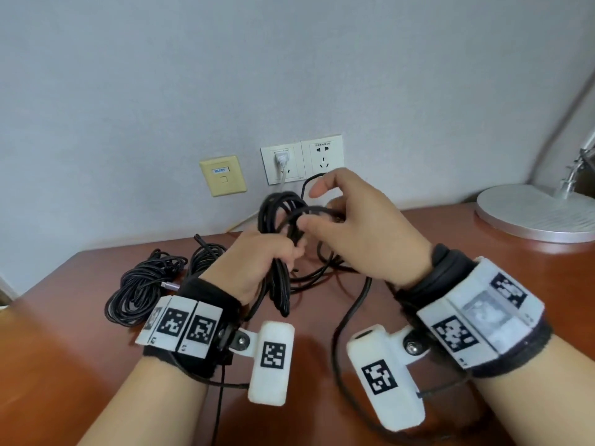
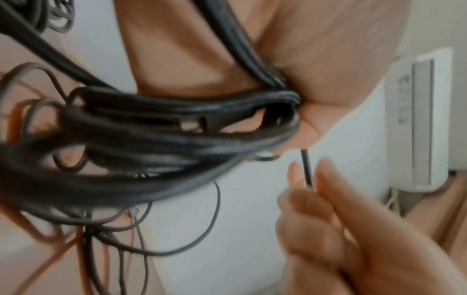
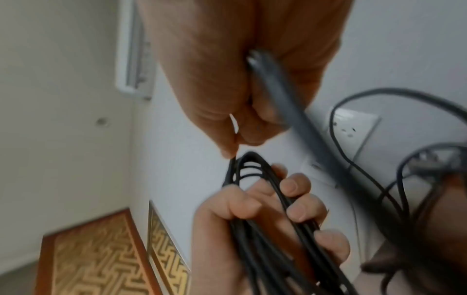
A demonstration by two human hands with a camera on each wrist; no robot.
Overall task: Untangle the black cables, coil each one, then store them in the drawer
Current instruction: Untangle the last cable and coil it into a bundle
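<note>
- On the reddish-brown wooden tabletop (image 1: 80,365), at far left: two coiled bundles of thin black cable (image 1: 141,291), round-sectioned and matte, lying side by side and touching; a silver metal plug tip (image 1: 170,285) sticking out between them.
- On the grey textured wall (image 1: 161,75) behind: one square beige data port plate (image 1: 222,176), then two white plastic socket plates (image 1: 302,158), the left one with a white plug (image 1: 281,158) in it.
- Left hand (image 1: 260,262), raised over the tabletop, fingers curled tight round a half-wound black cable coil (image 1: 280,217); several smooth loops standing up above the fist and hanging below it.
- Right hand (image 1: 363,226), just beside the left one, thumb and fingers pinching a single strand of the same cable at the top of the coil; loose slack trailing down onto the tabletop beneath.
- One wrist strap per arm, black fabric carrying white blocks printed with black square markers.
- At far right: one round brushed-metal lamp base (image 1: 537,214), flat and silvery.
</note>
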